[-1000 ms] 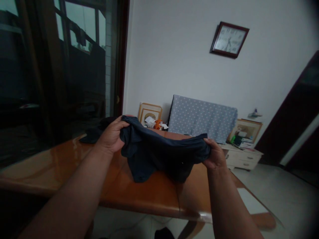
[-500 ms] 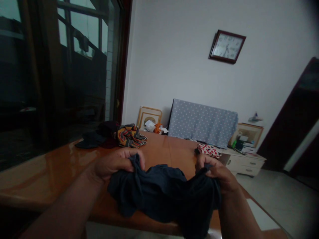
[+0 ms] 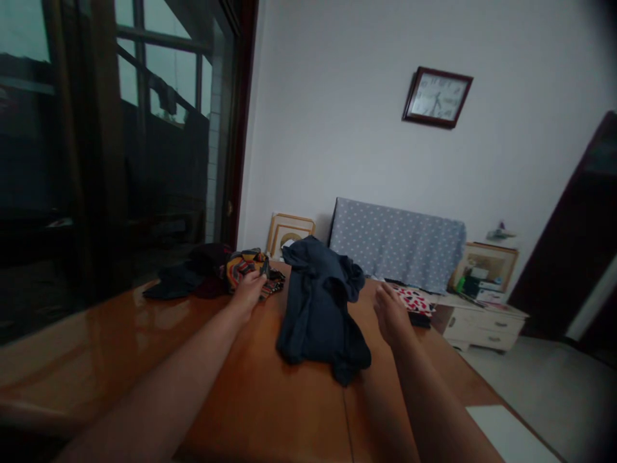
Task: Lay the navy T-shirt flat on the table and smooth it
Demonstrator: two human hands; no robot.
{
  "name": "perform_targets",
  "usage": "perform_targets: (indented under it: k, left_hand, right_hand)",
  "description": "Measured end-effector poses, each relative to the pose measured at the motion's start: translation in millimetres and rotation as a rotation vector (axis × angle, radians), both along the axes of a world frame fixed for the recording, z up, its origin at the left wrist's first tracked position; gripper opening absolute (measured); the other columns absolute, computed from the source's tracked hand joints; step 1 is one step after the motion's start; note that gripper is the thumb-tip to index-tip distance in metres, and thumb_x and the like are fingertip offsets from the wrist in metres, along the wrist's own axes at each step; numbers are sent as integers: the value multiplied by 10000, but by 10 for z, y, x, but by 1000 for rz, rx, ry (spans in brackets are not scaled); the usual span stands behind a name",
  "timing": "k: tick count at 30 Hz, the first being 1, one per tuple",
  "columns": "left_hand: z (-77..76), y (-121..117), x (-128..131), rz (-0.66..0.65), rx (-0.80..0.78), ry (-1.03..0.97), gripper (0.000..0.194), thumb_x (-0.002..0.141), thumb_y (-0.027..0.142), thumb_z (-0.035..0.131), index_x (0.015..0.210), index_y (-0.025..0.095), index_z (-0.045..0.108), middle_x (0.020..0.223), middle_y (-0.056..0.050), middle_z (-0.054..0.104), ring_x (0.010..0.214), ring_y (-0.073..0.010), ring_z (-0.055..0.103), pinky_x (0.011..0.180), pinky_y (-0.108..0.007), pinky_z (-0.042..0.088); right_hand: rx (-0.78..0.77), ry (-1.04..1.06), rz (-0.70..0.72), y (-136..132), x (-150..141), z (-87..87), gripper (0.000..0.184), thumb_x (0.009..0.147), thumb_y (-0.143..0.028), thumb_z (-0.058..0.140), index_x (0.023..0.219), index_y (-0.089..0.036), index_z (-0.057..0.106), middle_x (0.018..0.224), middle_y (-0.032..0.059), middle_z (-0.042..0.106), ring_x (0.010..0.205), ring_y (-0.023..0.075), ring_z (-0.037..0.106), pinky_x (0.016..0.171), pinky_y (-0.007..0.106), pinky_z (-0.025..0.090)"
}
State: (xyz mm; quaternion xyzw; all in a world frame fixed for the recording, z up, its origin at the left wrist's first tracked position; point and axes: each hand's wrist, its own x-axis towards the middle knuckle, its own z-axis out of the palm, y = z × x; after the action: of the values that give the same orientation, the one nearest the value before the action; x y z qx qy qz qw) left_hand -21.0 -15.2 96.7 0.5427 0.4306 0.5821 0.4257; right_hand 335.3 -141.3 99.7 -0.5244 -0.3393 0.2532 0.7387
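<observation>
One dark navy garment lies crumpled on the orange-brown wooden table, between my hands and touching neither. My left hand reaches past it, with the fingers slightly curled against the edge of a folded, striped, multicoloured cloth. I cannot tell whether they are pinching the cloth or only touching it. My right hand is raised just to the right of the garment, its fingers close together and holding nothing. It is near a red-and-white patterned cloth, but apart from it. A small black item lies against that cloth.

Beyond my left hand is a heap of dark clothes, hard to make out in the dim light. Past the table's far end, a grey-blue polka-dot cover stands against the wall beside a gold picture frame. A low white drawer unit stands to the right, below a square wall clock. My forearms are cut off by the bottom edge of the view.
</observation>
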Motion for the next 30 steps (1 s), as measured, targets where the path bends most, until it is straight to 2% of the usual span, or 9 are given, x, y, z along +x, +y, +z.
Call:
perform_targets:
  k: [4,7,11,14,17,19,24,28,30]
  left_hand:
    - [-634,-188,-49,-4,-65,132,376,711,509,700,866,170,652,800,-47,680,788,-220,617,718,-306,448]
    - [-862,-355,34,-79,-28,315,416,744,612,639,724,197,624,656,2,602,675,-192,563,636,-280,387]
    - [-869,-546,223,-83,6,649,543,755,739,583,587,223,574,562,-1,532,637,-204,549,601,-287,320]
    - [-799,-701,345,-55,93,856,523,712,731,640,580,225,620,695,-62,618,773,-264,599,664,-319,335]
    - [-762,-817,426,-30,116,948,310,663,525,744,617,234,647,827,-80,660,923,-307,607,738,-345,355]
    - [-764,-849,467,-44,80,948,181,669,378,712,621,231,618,787,-57,646,882,-278,605,728,-336,357]
    - [-706,-842,524,-99,-36,423,187,733,355,578,650,223,475,614,28,503,656,-172,518,599,-269,342]
    - [-462,-836,371,-162,-123,-142,263,669,421,661,766,208,542,699,23,586,676,-165,571,609,-260,422]
    - [-353,-836,209,-102,-194,-356,289,624,369,689,828,214,554,759,19,625,676,-163,598,594,-262,450]
  right_hand:
    - [-203,-105,-51,-210,-13,-497,575,644,-539,723,1099,-188,692,1149,121,699,1066,270,644,790,321,505]
    - [-352,-281,-62,-321,-46,-717,436,662,-532,683,909,-173,691,873,82,701,831,242,647,669,308,468]
    - [-564,-593,-15,-426,-119,-807,444,752,-646,627,731,-202,618,657,43,626,658,214,593,584,296,385]
    - [-710,-771,74,-487,-230,-819,505,750,-711,635,685,-212,598,647,51,622,636,212,576,570,296,340]
    - [-762,-893,117,-504,-358,-870,430,699,-614,734,669,-215,578,652,35,602,636,195,550,584,288,316]
    - [-737,-908,119,-498,-417,-918,315,694,-459,749,666,-214,553,650,16,583,632,176,532,590,281,313]
    - [-487,-523,84,-541,-350,-878,100,736,-287,594,708,-211,535,629,-8,568,603,154,537,556,257,368]
    - [-207,-34,-8,-727,-37,-661,154,712,-349,602,743,-225,515,617,-25,559,524,141,513,484,252,411]
    - [-160,78,-14,-867,167,-591,189,681,-360,634,776,-222,546,636,-17,592,491,126,497,446,238,401]
